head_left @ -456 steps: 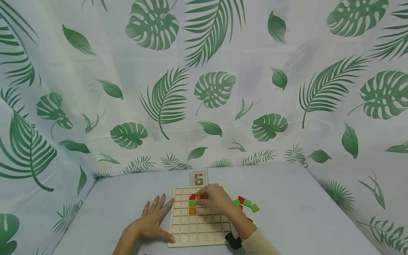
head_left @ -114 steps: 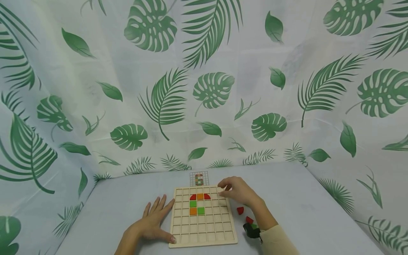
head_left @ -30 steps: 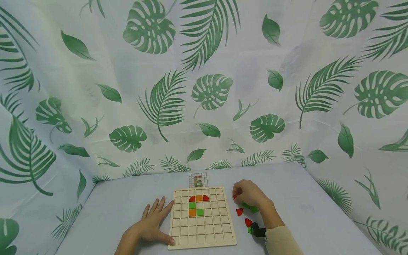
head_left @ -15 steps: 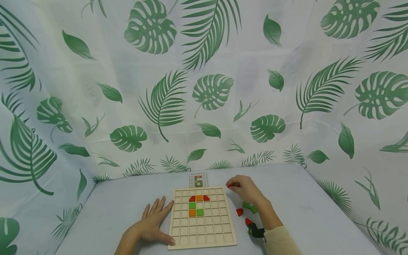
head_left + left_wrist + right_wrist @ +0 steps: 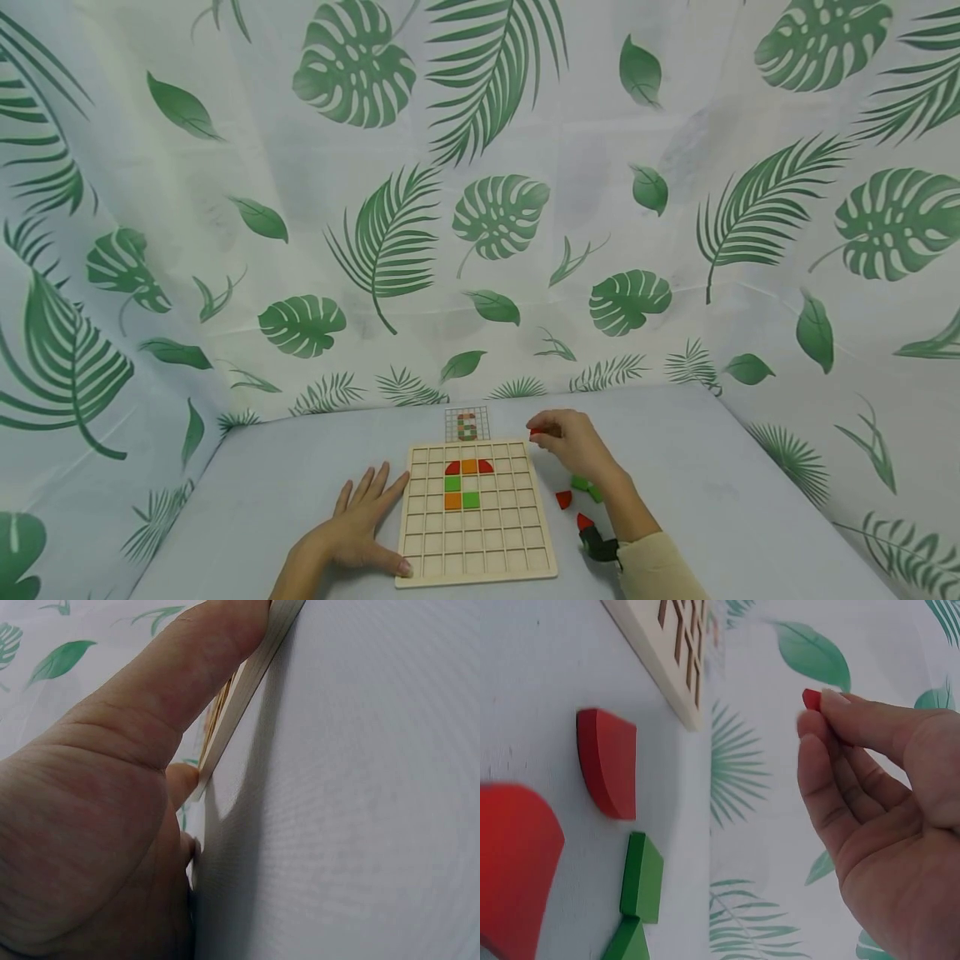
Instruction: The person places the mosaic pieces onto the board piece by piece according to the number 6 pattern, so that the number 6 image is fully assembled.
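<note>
The right hand (image 5: pixel 577 443) pinches a red block (image 5: pixel 811 699) between thumb and finger, near the one o'clock corner of the board (image 5: pixel 496 540). At nine o'clock, the left hand (image 5: pixel 358 525) touches the board's edge, fingers spread.

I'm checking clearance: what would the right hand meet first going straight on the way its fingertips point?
Probably the pattern card beyond the board, though the right hand looks raised and might pass above; depth is unclear.
</note>
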